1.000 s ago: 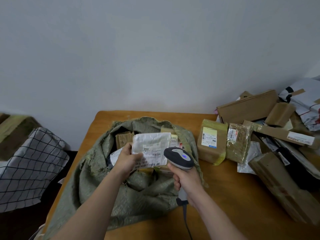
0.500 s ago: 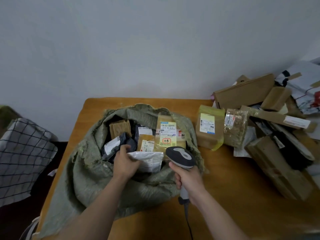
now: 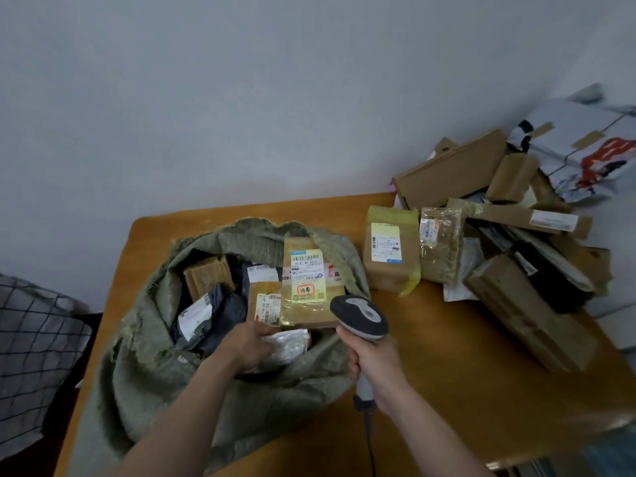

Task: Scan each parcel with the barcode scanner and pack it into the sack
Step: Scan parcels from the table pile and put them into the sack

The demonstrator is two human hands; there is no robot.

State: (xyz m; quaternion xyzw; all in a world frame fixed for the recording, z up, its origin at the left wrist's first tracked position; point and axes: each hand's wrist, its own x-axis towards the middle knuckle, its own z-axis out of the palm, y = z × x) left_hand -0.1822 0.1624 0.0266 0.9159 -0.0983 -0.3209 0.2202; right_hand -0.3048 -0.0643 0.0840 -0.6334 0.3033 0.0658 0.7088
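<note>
White parcel: the white crinkled plastic-wrapped parcel point(image 3: 290, 346) lies low in the sack's mouth, near its 5 o'clock rim, partly under the left hand.
Left hand: the left hand point(image 3: 253, 342) reaches into the sack, fingers curled on the parcel's near end and holding it.
Right hand: the right hand point(image 3: 373, 364), at 3 o'clock from the left hand and apart from it, is wrapped round the scanner's handle.
Scanner: the grey-and-white handheld barcode scanner point(image 3: 361, 316) has its head over the sack's 4 o'clock rim. Its cable trails toward 6 o'clock.
Sack: the green woven sack point(image 3: 144, 373) sits open on the desk and holds a yellow-taped labelled box point(image 3: 309, 290) and a dark grey mailer bag point(image 3: 210, 315).
Desk: on the orange-brown wooden desk point(image 3: 447, 390), a taped cardboard parcel point(image 3: 389, 256) stands at 2 o'clock from the sack, beside a heap of brown boxes point(image 3: 516, 304).
</note>
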